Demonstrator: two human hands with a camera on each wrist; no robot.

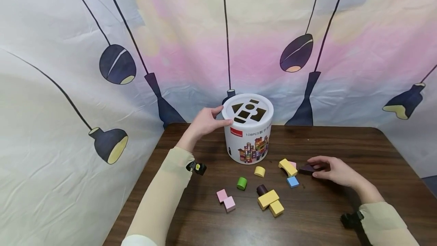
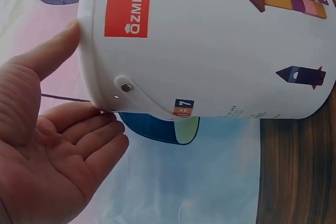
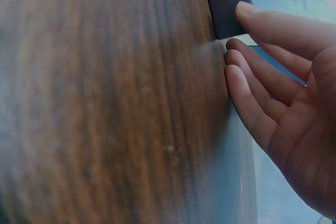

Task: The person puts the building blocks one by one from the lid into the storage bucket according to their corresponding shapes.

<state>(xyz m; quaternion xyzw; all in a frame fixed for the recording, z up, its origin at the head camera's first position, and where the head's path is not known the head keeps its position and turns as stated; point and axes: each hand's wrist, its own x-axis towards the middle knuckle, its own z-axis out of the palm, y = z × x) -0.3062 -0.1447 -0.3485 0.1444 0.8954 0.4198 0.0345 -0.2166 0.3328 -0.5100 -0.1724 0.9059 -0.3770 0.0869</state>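
Note:
My left hand (image 1: 206, 121) touches the lid rim of a white block bucket (image 1: 248, 143), thumb and fingers spread along its side. The left wrist view shows the hand (image 2: 58, 135) with fairly straight fingers against the lid edge. Shaped holes cut the lid (image 1: 244, 114). To the right, my right hand (image 1: 336, 171) pinches a dark brown block (image 1: 306, 169) low over the table. In the right wrist view the thumb lies on this flat block (image 3: 227, 6); the forefinger is partly hidden. Beside the block are a yellow arch block (image 1: 288, 167), a mostly covered pink block and a blue block (image 1: 292, 182).
In front of the bucket lie a yellow rounded block (image 1: 260, 171), a green cylinder (image 1: 242, 183), two pink blocks (image 1: 229, 203), a dark cylinder (image 1: 261, 190) and two yellow blocks (image 1: 268, 199). The wooden table (image 1: 307, 223) meets a printed cloth (image 1: 205, 48) behind.

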